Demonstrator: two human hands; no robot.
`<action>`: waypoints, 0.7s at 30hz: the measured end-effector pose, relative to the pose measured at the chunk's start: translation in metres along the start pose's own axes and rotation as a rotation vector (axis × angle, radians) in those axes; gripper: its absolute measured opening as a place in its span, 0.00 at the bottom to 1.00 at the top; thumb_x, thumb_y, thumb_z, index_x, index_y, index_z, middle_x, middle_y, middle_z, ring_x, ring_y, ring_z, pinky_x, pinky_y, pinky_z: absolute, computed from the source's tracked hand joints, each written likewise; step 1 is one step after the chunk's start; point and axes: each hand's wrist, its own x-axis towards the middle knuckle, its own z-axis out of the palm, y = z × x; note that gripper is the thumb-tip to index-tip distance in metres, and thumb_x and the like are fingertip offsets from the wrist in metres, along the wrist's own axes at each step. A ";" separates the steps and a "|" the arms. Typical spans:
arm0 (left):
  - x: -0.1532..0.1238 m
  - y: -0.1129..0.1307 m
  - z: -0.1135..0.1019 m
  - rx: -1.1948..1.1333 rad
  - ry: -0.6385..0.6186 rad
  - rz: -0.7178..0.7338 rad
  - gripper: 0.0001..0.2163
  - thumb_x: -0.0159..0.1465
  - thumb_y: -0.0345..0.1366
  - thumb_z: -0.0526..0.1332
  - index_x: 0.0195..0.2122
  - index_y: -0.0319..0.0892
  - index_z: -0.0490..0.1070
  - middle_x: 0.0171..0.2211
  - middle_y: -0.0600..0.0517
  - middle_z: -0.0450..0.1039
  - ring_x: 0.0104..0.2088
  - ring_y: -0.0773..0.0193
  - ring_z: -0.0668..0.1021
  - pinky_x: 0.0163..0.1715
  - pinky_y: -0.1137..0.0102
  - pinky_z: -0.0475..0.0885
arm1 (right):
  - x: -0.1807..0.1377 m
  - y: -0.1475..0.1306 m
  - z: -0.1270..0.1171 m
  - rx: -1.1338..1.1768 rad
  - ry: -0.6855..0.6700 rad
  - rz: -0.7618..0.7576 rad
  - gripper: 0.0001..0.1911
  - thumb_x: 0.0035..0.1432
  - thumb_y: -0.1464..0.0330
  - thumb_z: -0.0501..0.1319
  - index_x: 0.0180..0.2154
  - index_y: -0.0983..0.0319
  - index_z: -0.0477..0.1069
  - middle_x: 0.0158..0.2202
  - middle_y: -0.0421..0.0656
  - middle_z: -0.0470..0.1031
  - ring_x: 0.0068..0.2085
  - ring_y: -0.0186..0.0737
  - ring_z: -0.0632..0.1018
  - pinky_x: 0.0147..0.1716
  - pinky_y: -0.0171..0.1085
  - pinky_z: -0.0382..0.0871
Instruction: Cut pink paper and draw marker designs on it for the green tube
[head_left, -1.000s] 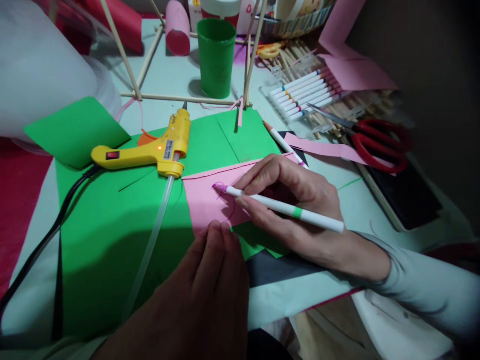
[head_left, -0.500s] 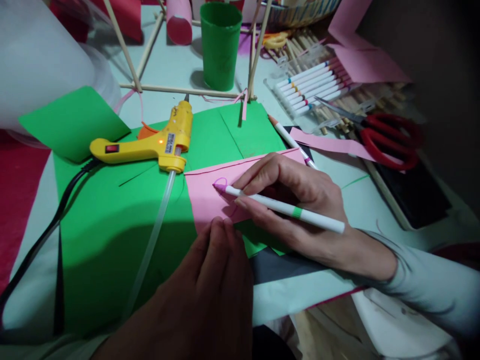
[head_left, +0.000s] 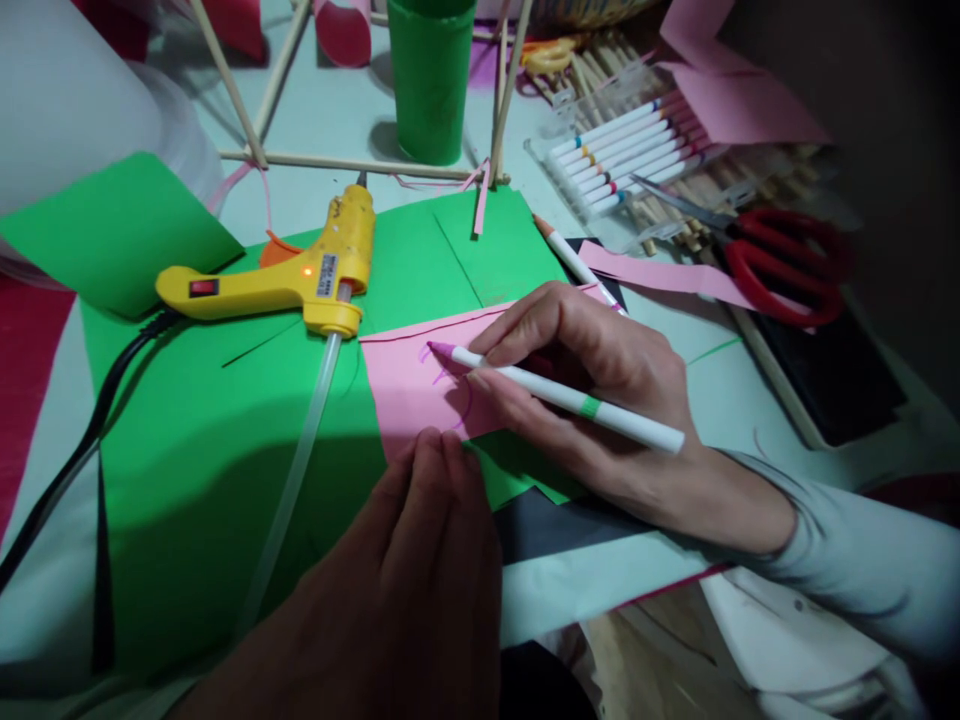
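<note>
My right hand (head_left: 600, 390) pinches a white felt-tip pen (head_left: 559, 393) with a purple tip and a green band. Its tip rests on a piece of pink paper (head_left: 394, 385), beside thin curved purple lines. Fingers pressed together, my left hand (head_left: 420, 540) grips the near edge of this pink paper; the thumb is hidden. Under the paper lie green sheets (head_left: 202, 480). A yellow hot glue gun (head_left: 285, 285) rests on them to the left, its light lit and a clear glue stick (head_left: 300, 475) poking out behind.
Behind stand a green cup (head_left: 431, 85) and a frame of wooden sticks (head_left: 360, 163). At right lie red-handled scissors (head_left: 784, 265), a case of felt-tip pens (head_left: 622, 160), a pink strip (head_left: 667, 275) and a black phone-like slab (head_left: 832, 380). The glue gun's black cord (head_left: 97, 430) runs down the left.
The pen tip has moved slightly up on the pink paper, and more purple line shows there. My left hand still presses at the near edge. The whole view has shifted slightly.
</note>
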 end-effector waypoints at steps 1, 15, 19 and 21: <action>-0.001 0.000 0.000 -0.008 0.009 0.002 0.16 0.66 0.28 0.52 0.51 0.23 0.71 0.48 0.32 0.79 0.52 0.41 0.78 0.60 0.54 0.66 | -0.001 0.001 0.000 -0.009 0.016 0.006 0.05 0.65 0.68 0.66 0.40 0.55 0.71 0.41 0.44 0.80 0.43 0.50 0.81 0.41 0.49 0.79; -0.009 0.000 0.001 -0.048 0.012 0.008 0.19 0.65 0.30 0.56 0.55 0.23 0.69 0.54 0.32 0.73 0.59 0.40 0.73 0.68 0.53 0.60 | -0.013 0.003 0.001 -0.189 0.148 -0.042 0.07 0.63 0.68 0.67 0.36 0.56 0.68 0.35 0.43 0.75 0.32 0.44 0.75 0.30 0.46 0.72; -0.010 0.001 0.002 -0.042 0.001 0.018 0.21 0.64 0.29 0.57 0.56 0.20 0.68 0.55 0.30 0.72 0.61 0.38 0.71 0.70 0.52 0.56 | -0.014 0.000 0.000 -0.129 0.072 -0.048 0.06 0.63 0.71 0.65 0.37 0.56 0.68 0.36 0.43 0.74 0.34 0.45 0.76 0.31 0.46 0.73; -0.010 0.001 0.001 -0.044 -0.002 0.006 0.21 0.64 0.29 0.57 0.56 0.21 0.68 0.56 0.31 0.72 0.62 0.39 0.71 0.70 0.53 0.57 | -0.014 -0.001 -0.001 -0.086 0.051 -0.051 0.07 0.62 0.72 0.66 0.37 0.57 0.69 0.36 0.43 0.74 0.36 0.45 0.77 0.33 0.45 0.73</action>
